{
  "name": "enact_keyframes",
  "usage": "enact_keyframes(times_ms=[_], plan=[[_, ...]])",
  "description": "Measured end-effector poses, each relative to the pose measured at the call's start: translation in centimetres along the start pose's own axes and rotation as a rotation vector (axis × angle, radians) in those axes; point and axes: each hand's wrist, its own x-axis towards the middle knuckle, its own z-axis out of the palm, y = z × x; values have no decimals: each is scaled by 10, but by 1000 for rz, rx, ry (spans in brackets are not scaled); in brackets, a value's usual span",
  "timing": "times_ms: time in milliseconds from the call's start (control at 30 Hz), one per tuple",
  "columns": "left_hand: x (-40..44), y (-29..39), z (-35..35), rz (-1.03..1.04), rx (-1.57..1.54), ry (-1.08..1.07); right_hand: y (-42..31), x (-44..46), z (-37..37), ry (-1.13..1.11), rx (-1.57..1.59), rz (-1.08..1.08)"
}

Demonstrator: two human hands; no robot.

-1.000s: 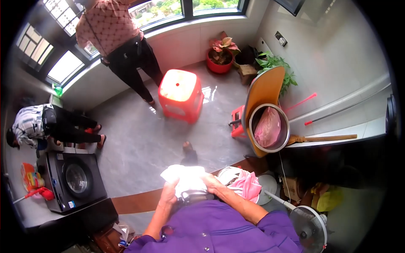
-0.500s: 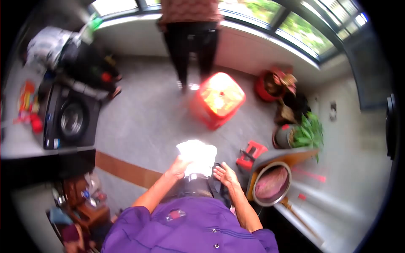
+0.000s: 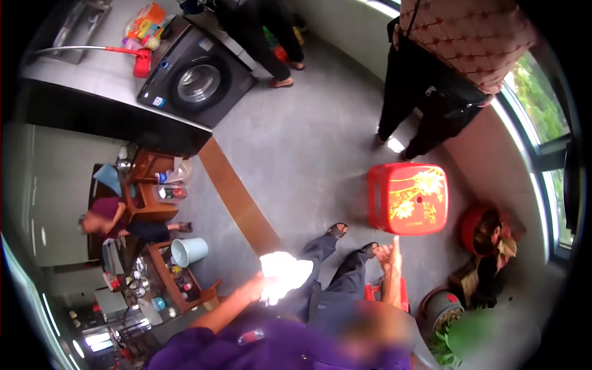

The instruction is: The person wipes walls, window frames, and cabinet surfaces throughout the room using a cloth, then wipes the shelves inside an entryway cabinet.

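1. While the left forearm reaches out from the purple sleeve [image 3: 185,348] towards the far right, the left hand [image 3: 256,285] clasps the near left edge of one white item [image 3: 285,275], folded or bunched; glare hides how the fingertips press it.
2. The right hand [image 3: 388,256] stands apart from the white item, to its right, wrist below and palm partly in view; one digit points to the far side, the others bend loosely leftwards. The grip is open, with nothing visible in it.
3. The white item is held up near the middle of the scene, above the dark trousers [image 3: 351,274]. Two dark shoes [image 3: 337,230] show beyond it.
4. One large red stool [image 3: 417,198], its top printed with yellow flowers, stands just beyond the right hand. One smaller red piece [image 3: 404,295] shows beside the right forearm.
5. Three other people are visible: one in a patterned pink top [image 3: 462,37] at far right, one by the legs [image 3: 265,43] at the far side, and one in dark red [image 3: 111,213] at left.
6. One washing machine [image 3: 197,80] stands at far left, one pale blue bucket [image 3: 190,251] at left, and two plant pots, one red [image 3: 478,231] and one grey [image 3: 443,308], at right.
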Motion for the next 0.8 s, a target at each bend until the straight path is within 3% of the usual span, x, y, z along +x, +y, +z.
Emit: enact_keyframes(times_ms=[133,300,333,367,433,600,800], plan=[[-19,-42,8,-150,-90,124,-39,92,-41,145,-1,-1],[-20,-92,-13,-239,-53,231,-63,95,-21,-13,-165,-60],[-24,-91,-7,-192,-71,266,-65,95,-18,-54,-125,-73],[-21,-77,13,-231,-30,241,-54,108,-29,103,-91,-161],[-26,-77,18,-150,15,293,-46,128,-32,191,-7,-154],[-16,-60,39,-178,106,307,-67,88,-21,-77,182,-273],[-16,-25,38,-243,185,331,-96,55,-28,19,169,-302]])
